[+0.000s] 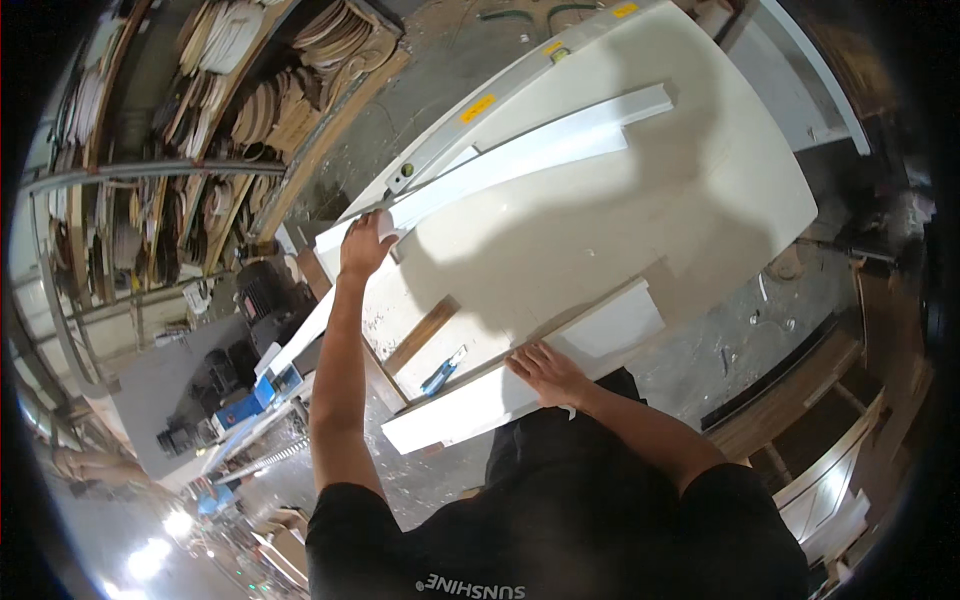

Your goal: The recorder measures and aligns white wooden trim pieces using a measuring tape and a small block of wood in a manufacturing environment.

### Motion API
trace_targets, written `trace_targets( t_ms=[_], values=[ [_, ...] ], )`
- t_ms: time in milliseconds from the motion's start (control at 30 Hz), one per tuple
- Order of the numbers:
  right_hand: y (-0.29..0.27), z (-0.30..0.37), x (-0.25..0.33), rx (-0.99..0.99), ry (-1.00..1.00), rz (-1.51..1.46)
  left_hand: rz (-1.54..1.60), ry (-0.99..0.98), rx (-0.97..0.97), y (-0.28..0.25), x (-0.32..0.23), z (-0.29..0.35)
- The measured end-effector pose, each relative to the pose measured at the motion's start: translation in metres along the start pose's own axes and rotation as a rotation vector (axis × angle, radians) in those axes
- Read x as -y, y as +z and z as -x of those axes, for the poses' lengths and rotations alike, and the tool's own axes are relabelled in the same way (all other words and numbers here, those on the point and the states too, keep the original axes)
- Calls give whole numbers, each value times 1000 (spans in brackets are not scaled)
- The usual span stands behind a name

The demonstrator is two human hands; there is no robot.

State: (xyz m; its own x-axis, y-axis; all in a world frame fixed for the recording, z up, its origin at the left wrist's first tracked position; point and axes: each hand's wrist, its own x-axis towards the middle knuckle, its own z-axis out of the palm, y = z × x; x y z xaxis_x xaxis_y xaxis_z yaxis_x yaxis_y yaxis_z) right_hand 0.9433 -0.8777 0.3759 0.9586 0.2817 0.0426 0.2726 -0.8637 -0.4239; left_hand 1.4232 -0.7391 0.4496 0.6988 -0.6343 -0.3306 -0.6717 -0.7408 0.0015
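A long white strip [500, 160] with a stepped, moulded end lies across the far side of a pale worktable [740, 170]. My left hand [365, 245] grips its left end, with the thumb on the near side. Along the near edge sits a second white board [600, 330]. My right hand [550, 375] rests on this board, fingers curled over its far edge and thumb toward my body; the underside of the grip is hidden. Between the two pieces lie a blue utility knife [440, 373] and a short brown wooden strip [422, 335].
A spirit level [480, 108] with orange labels lies along the table's far edge. Shelves [170, 170] packed with curved wooden pieces stand at the upper left. Motors [262, 292] and a blue machine part [243, 405] are beyond the left end. Wooden frames [810, 430] lean at the right.
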Motion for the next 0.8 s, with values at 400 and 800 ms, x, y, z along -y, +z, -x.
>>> trace_targets(
  t_ms=[400, 800],
  values=[
    [-21, -14, 6, 239, 21, 45, -6, 4, 42, -12, -47, -33],
    [4, -5, 2, 117, 18, 111, -162, -73, 57, -1, 35, 64]
  ],
)
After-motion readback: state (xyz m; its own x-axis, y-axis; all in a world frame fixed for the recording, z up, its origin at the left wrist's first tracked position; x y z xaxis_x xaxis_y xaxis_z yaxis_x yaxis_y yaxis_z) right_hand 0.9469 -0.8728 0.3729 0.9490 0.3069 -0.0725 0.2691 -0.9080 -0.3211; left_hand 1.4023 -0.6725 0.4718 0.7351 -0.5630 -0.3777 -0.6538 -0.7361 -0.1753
